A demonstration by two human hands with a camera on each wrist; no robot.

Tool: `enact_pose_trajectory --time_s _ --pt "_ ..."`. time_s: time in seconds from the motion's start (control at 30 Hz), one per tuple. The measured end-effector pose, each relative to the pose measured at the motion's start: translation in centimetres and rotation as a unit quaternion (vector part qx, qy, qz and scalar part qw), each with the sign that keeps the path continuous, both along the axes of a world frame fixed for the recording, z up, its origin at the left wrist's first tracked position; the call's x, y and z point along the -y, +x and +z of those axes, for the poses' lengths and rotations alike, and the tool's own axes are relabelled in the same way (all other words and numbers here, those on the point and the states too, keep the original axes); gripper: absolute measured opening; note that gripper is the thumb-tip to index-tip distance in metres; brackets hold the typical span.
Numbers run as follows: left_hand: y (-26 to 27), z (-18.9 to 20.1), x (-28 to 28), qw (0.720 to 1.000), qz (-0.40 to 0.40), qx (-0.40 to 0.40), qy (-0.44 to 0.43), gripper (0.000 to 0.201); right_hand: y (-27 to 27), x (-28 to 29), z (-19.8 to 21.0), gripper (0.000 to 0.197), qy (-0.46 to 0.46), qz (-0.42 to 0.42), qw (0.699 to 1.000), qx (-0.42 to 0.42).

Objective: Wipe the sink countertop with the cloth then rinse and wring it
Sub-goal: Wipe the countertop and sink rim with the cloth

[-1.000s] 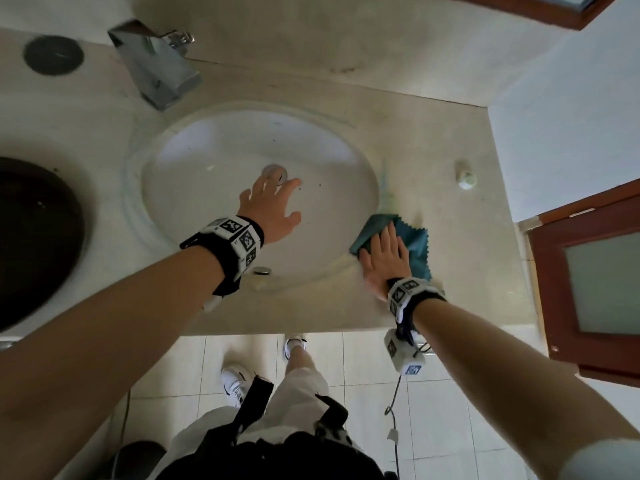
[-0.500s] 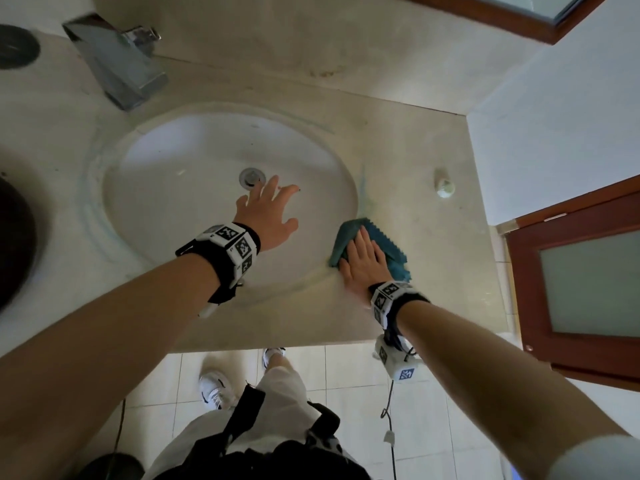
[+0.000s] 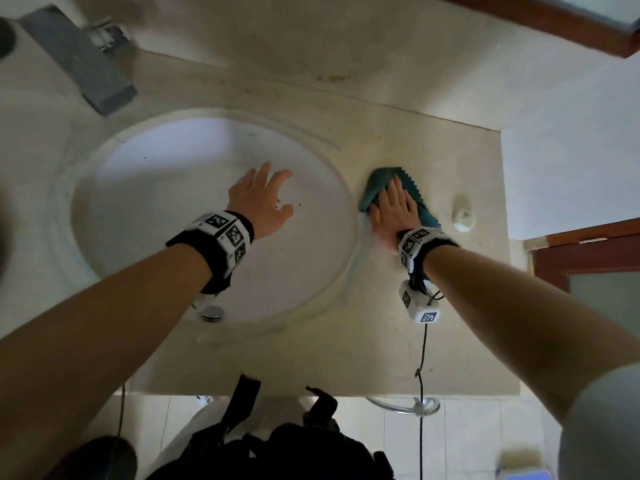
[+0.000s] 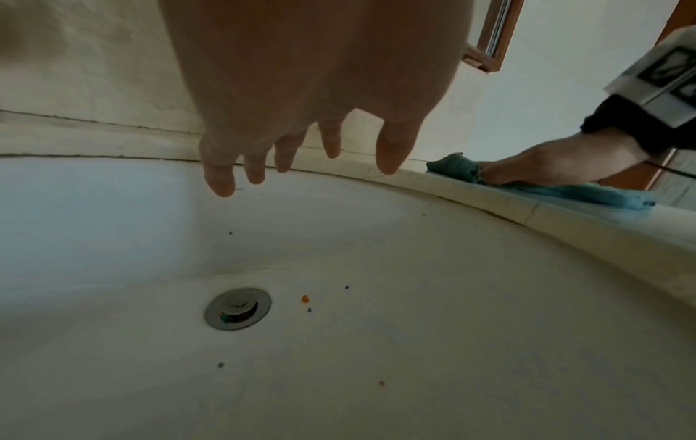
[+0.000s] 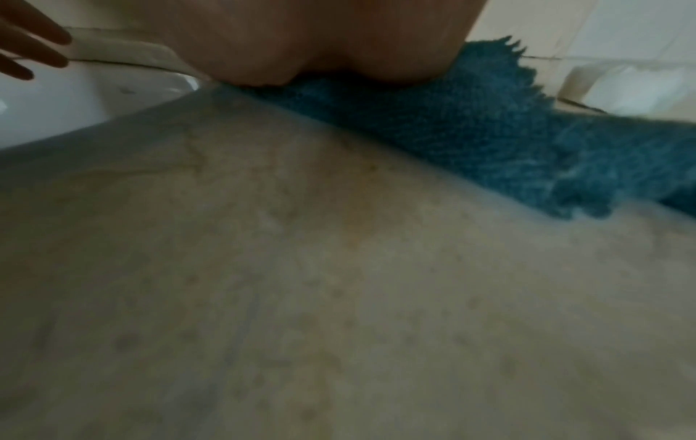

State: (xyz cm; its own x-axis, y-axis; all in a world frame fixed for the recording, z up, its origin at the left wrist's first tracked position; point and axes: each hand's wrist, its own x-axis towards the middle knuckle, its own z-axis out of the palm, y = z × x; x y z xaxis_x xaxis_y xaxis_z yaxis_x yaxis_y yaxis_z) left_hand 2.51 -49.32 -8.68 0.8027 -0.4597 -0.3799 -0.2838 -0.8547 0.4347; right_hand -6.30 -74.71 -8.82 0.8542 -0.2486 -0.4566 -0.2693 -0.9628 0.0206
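A teal cloth (image 3: pixel 375 183) (image 4: pixel 553 190) (image 5: pixel 471 125) lies flat on the beige countertop (image 3: pixel 415 150) just right of the white oval sink (image 3: pixel 173 188). My right hand (image 3: pixel 393 209) presses on it with straight fingers, palm down. My left hand (image 3: pixel 261 199) (image 4: pixel 301 160) hovers open above the basin, fingers spread, touching nothing. The drain (image 4: pixel 238 308) sits in the basin floor below it, with a few small specks of debris around. The faucet (image 3: pixel 79 60) stands at the back left of the sink.
A small white knob-like object (image 3: pixel 464 213) sits on the counter right of the cloth. A wall (image 3: pixel 571 140) and a wooden door frame (image 3: pixel 588 251) close off the right side. A chrome overflow cap (image 3: pixel 212 312) sits at the sink's near rim. A towel ring (image 3: pixel 405 405) hangs under the counter edge.
My right hand has slid the cloth away from me along the sink's right rim toward the back of the counter. My left hand stays open over the basin.
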Motion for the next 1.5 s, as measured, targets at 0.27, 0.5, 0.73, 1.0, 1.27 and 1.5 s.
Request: enact_pose_trajectory --time_s 0.27,0.5,0.73,1.0,1.27,1.5 --pt "-2.0 1.3 -3.8 1.0 0.006 0.01 -0.012 0.065 -4.5 -3.7 0.0 0.056 0.005 -0.009 0.999 0.036" --pt "-4.7 2.6 -10.8 1.0 0.007 0.027 0.015 0.068 -11.7 -12.1 0.2 0.057 0.013 -0.015 0.999 0.035" --pt "-7.0 3.9 -17.9 0.998 0.034 0.043 0.013 0.066 -14.9 -20.1 0.1 0.058 -0.005 0.014 1.0 0.028" --pt "-8.6 4.3 -25.6 0.994 0.087 0.054 0.027 0.065 -14.7 -28.7 -0.1 0.058 0.004 0.101 0.994 0.049" --pt "-9.4 5.3 -31.4 0.987 0.133 0.075 0.041 0.064 -10.4 -36.6 -0.4 0.051 0.084 0.09 0.991 0.059" --pt "-9.4 7.7 -32.2 0.985 0.155 0.078 -0.01 0.062 -6.6 -36.8 1.8 0.037 0.251 -0.087 0.964 0.026"
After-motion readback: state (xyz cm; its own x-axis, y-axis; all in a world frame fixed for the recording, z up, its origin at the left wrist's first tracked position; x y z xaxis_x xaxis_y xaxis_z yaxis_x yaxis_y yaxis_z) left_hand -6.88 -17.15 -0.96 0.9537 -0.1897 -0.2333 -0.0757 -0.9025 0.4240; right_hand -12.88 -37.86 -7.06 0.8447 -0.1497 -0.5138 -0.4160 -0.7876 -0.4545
